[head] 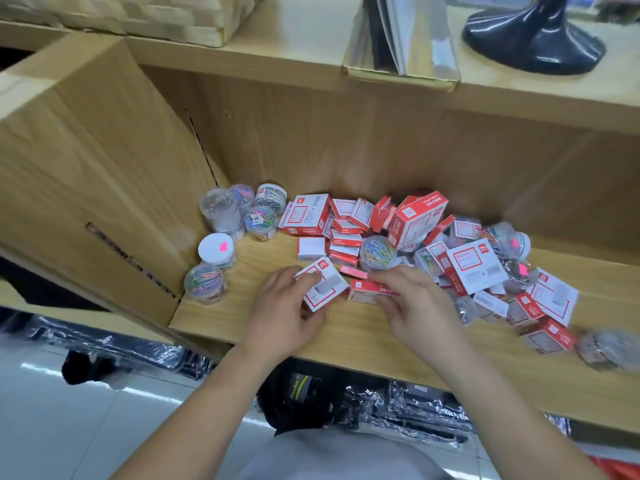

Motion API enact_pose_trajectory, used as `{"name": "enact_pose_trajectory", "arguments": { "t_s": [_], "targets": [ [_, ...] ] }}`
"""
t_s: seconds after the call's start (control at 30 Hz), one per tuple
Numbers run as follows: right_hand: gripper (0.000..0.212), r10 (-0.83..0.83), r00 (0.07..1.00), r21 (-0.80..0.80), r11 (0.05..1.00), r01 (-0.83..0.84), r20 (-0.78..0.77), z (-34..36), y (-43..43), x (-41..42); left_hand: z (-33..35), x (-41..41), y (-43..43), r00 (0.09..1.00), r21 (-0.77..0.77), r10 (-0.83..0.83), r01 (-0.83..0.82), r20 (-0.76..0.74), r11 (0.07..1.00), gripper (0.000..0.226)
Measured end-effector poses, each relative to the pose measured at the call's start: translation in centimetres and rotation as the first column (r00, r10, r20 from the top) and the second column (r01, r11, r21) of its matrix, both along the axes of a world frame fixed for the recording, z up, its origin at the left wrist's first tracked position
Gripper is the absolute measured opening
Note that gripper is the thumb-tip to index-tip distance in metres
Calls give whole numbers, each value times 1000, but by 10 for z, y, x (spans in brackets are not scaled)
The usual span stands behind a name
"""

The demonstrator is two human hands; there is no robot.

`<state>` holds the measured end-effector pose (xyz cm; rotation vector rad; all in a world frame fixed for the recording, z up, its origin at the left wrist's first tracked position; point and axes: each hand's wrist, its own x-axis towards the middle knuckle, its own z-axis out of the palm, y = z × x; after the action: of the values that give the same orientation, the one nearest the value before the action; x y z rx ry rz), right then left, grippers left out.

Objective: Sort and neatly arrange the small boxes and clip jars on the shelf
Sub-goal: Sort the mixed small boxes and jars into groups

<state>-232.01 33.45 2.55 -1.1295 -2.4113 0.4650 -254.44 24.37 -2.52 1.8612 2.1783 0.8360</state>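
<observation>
Sorting step in hand: a box is gripped by the left hand at shelf front; a 2nd box seems pinched by the right hand, tho blurred. Jars are grouped left; pile unsorted. Next, boxes need squaring & stacking.

A light wood-grain shelf runs across the scene, closed by a matching back panel on the far side and a slanting side panel on the left. Above, an upper shelf carries a woven box at far left, a gold-edged box of upright sheets in the middle and a glossy black stand at right. Below the near edge lie dark plastic-wrapped goods, and the pale tiled floor at near left shows streaks of reflected light.
</observation>
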Motion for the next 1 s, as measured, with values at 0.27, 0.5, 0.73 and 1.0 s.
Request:
{"name": "enact_pose_trajectory", "arguments": {
  "t_s": [0.27, 0.5, 0.73, 1.0],
  "targets": [
    [42, -170, 906, -290, 955, 55, -388, 39, -5, 9, 35, -2, -19, 950, 100, 157, -190, 269, 977, 54],
    [31, -287, 863, -270, 945, 184, -416, 86, 5, 80, 90, 83, 1, 890, 187, -40, -51, 455, 981, 52],
    [27, -464, 782, -293, 883, 368, -415, 112, 32, 233, 96, 226, 52, 861, 218, -212, 122, 462, 968, 53],
    [20, -611, 732, -375, 782, 498, -303, 42, 108, 369, 78, 357, 137, 948, 134, -208, 179, 243, 975, 56]
  ]
}}
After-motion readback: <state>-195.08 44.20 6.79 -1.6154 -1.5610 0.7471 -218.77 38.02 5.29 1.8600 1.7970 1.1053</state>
